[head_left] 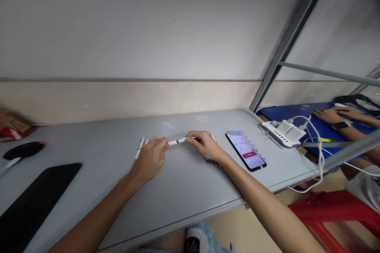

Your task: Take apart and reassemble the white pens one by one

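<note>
A slim white pen [173,142] with a dark band near its middle is held just above the grey desk, stretched between my two hands. My left hand [151,156] pinches its left end, with fingers closed. At the other end, my right hand [204,145] grips the pen between thumb and fingers. Several white pen-like sticks [139,148] lie on the desk just behind my left hand, partly covered by it. Beneath my right hand and wrist is another group of slim white-and-dark pieces [213,162], mostly hidden, so their exact kind is unclear.
A lit phone [246,152] lies right of my right hand, near a white power strip [280,136] with plugs and cables. At left are a black mat [38,201], a dark mouse-like object [24,150] and a red packet [13,126]. Another person's hands [329,116] rest on a blue desk beyond the metal frame.
</note>
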A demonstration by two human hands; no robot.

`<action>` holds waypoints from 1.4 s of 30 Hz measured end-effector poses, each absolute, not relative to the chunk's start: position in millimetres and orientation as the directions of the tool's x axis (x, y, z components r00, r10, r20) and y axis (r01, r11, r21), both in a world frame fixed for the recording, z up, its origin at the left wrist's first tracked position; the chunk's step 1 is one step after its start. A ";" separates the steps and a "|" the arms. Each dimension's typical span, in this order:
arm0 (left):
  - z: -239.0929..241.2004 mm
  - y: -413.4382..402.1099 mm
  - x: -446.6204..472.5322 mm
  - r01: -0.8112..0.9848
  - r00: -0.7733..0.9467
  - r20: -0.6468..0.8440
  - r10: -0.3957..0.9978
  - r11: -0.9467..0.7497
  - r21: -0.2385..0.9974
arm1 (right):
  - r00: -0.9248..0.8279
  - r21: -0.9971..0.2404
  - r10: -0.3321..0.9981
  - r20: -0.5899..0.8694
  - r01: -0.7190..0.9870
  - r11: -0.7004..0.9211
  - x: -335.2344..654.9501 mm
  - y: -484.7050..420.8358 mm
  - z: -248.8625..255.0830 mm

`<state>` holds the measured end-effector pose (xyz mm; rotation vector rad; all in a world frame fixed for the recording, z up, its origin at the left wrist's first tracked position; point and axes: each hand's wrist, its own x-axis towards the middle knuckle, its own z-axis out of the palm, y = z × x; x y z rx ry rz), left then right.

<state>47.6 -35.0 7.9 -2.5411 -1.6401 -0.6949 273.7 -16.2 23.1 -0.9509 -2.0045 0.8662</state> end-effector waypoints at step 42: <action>3.7 -30.5 42.1 0.823 0.419 0.379 0.825 -0.522 0.225 | -0.405 -0.587 0.753 0.519 0.471 0.659 279.8 -7.4 9.8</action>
